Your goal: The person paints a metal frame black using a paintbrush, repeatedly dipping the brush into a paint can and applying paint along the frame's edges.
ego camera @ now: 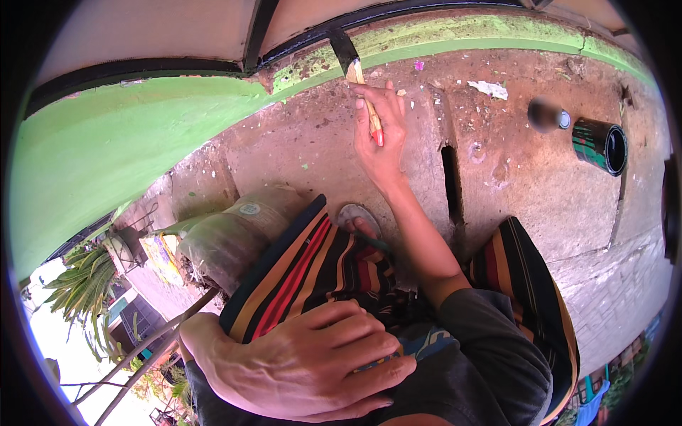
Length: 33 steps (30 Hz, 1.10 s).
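My right hand point(384, 114) grips a paintbrush point(375, 120) with a pale wooden handle and a red end. The brush's head meets the lower part of a short black post point(342, 48). This post drops from a black frame rail point(298, 43) across a green ledge point(426, 33). Close to the camera, my left hand point(303, 362) lies back up before my dark shirt, fingers slightly spread. Nothing shows in it, though its palm is hidden. Striped shorts point(298, 277) cover my bent legs, and a sandalled foot point(359, 221) rests on the concrete.
A paint-streaked black and green can point(599, 146) stands on the concrete floor at the right, beside a blurred round container point(546, 114). A stuffed sack point(240, 234) sits left of my leg. A dark gap point(452, 181) splits the slabs. Green wall point(106, 154) curves along the left.
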Tool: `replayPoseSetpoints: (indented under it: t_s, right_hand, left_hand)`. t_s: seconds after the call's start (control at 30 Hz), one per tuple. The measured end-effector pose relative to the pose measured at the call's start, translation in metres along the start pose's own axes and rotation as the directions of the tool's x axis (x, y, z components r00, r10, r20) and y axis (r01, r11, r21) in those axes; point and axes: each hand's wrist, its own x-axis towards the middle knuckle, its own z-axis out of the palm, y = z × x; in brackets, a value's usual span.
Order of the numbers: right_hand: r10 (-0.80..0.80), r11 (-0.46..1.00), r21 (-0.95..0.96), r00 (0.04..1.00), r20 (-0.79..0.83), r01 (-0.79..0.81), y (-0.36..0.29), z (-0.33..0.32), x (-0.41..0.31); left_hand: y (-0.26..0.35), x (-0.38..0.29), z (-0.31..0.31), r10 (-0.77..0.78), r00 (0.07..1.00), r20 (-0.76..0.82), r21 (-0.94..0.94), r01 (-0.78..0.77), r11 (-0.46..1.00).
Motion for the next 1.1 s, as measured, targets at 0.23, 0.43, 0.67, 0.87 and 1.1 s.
replayPoseSetpoints:
  t_s: [0.23, 0.43, 0.67, 0.87, 1.1]
  right_hand:
    - [-0.007, 0.987, 0.156, 0.973, 0.229, -0.029, -0.002, 0.022, -0.023]
    - [-0.010, 0.993, 0.119, 0.991, 0.136, -0.006, 0.005, 0.016, -0.015]
    - [0.025, 0.983, 0.174, 0.977, 0.212, -0.063, 0.001, 0.027, -0.011]
    - [0.003, 0.984, 0.171, 0.975, 0.223, -0.043, 0.002, 0.019, -0.013]
    - [0.015, 0.984, 0.172, 0.981, 0.194, -0.049, 0.005, 0.024, -0.007]
  left_hand:
    - [-0.002, 0.000, 0.001, 0.017, 1.000, 0.001, 0.020, -0.017, 1.000]
    - [0.002, -0.005, 0.004, 0.018, 0.999, -0.037, 0.014, -0.017, 1.000]
    - [0.005, -0.007, 0.006, -0.009, 0.999, -0.034, 0.006, 0.009, 1.000]
    - [0.003, -0.007, 0.008, 0.019, 0.998, -0.053, 0.003, -0.018, 1.000]
    - [0.004, -0.005, 0.003, -0.007, 1.000, -0.018, 0.021, 0.008, 1.000]
